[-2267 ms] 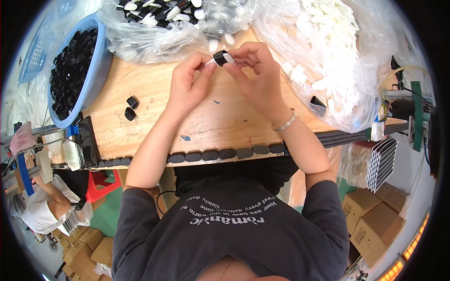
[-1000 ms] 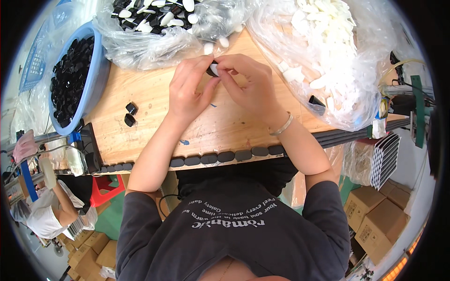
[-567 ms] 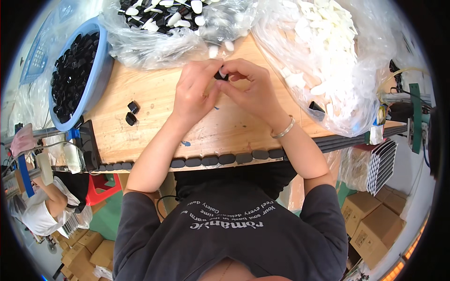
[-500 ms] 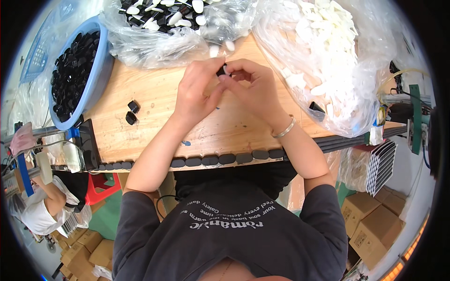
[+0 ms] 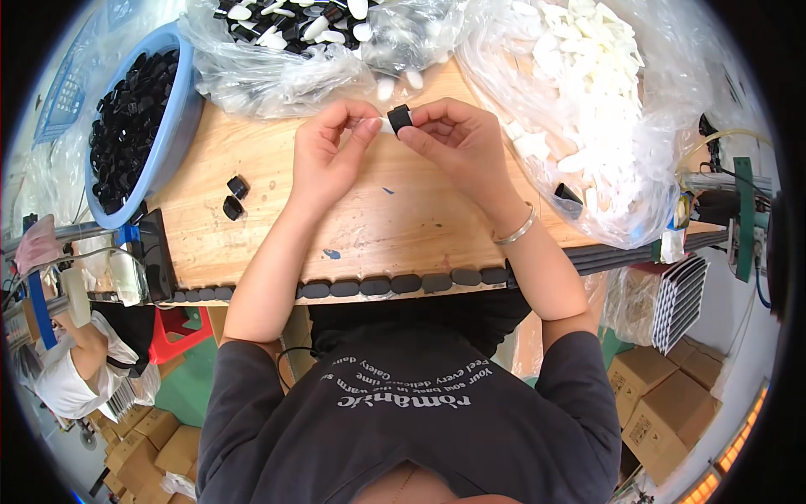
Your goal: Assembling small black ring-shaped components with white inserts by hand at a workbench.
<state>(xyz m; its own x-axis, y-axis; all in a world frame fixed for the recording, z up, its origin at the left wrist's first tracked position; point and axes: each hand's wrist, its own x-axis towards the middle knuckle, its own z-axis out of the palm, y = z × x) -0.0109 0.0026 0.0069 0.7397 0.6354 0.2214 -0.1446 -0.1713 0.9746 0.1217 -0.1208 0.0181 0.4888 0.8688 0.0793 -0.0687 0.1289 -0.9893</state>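
Observation:
Over the far middle of the wooden table, my right hand (image 5: 460,144) pinches a small black plastic cap (image 5: 400,119) between thumb and fingers. From the left, my left hand (image 5: 330,151) is closed on a small white plastic piece (image 5: 386,126), whose end meets the cap's left side. How far the white piece reaches into the cap is hidden. Two loose black caps (image 5: 235,197) lie on the table left of my left forearm. Beyond my hands, a clear plastic bag (image 5: 277,88) holds mixed black and white pieces.
A blue basin (image 5: 186,126) full of black caps stands at the left. White pieces (image 5: 588,109) heap in a plastic bag on the right, a black cap (image 5: 567,195) beside them. Dark oval pads (image 5: 375,286) line the table's near edge. Another person (image 5: 75,361) sits at lower left.
My hands have drawn apart a little, the left one moving left. The black cap and the white piece, mostly covered before, now show between my fingertips.

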